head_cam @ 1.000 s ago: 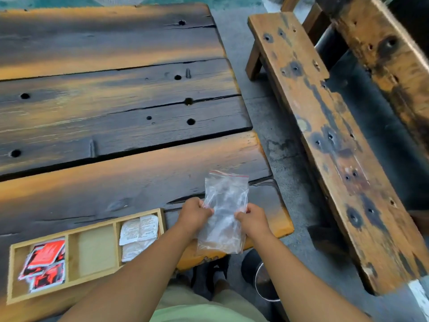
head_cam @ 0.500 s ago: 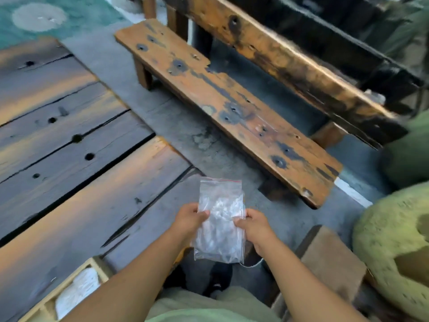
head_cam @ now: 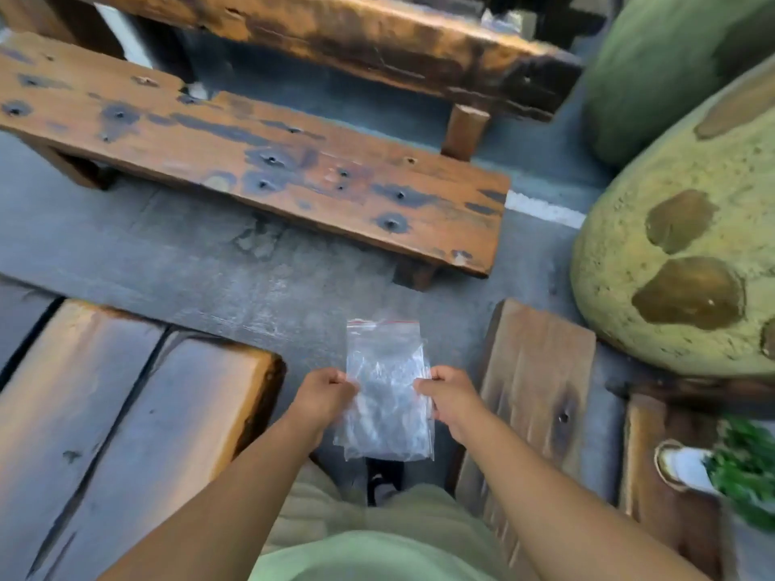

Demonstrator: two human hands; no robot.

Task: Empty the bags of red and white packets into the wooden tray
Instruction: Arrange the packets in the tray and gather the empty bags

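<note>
pinching the left edge, the left hand (head_cam: 325, 396) is holding the clear zip bag (head_cam: 383, 404) upright at lower centre of the frame, with the right hand (head_cam: 451, 398) pinching the right edge. it is looking empty, so checking its corners before discarding seems wise; the wooden tray is lying out of view. no lettering is showing.
</note>
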